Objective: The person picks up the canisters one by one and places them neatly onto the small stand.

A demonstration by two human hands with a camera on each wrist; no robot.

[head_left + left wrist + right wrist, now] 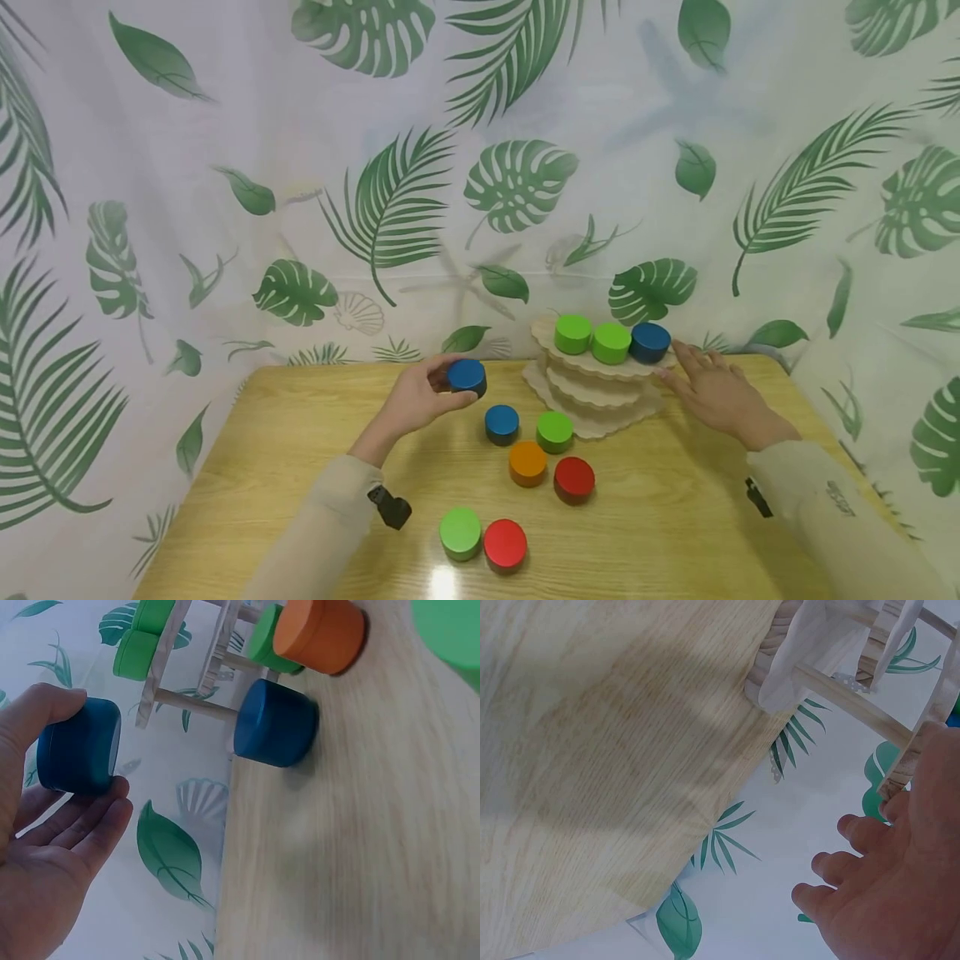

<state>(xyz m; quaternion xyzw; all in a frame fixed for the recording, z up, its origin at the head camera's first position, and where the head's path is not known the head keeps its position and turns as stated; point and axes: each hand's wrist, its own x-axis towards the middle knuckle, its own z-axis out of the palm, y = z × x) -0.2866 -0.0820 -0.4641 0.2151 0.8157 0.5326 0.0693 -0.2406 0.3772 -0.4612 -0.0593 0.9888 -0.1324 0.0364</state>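
Note:
My left hand (425,398) holds a blue round tin (467,377) above the table, thumb on one side and fingers on the other; the left wrist view also shows this raised tin (79,746). A tiered wooden stand (600,392) with wavy-edged boards stands at the back right. On its top board sit two green tins (573,333) and one blue tin (650,342) in a row. My right hand (720,392) pinches the right end of that top board (907,761) between thumb and index finger, its other fingers loosely bent.
In front of the stand lie a blue tin (502,424), a green tin (555,432), an orange tin (528,463) and a red tin (574,480). Closer to me are a green tin (461,533) and a red tin (506,546). A leaf-print curtain (420,208) hangs behind the wooden table (300,467).

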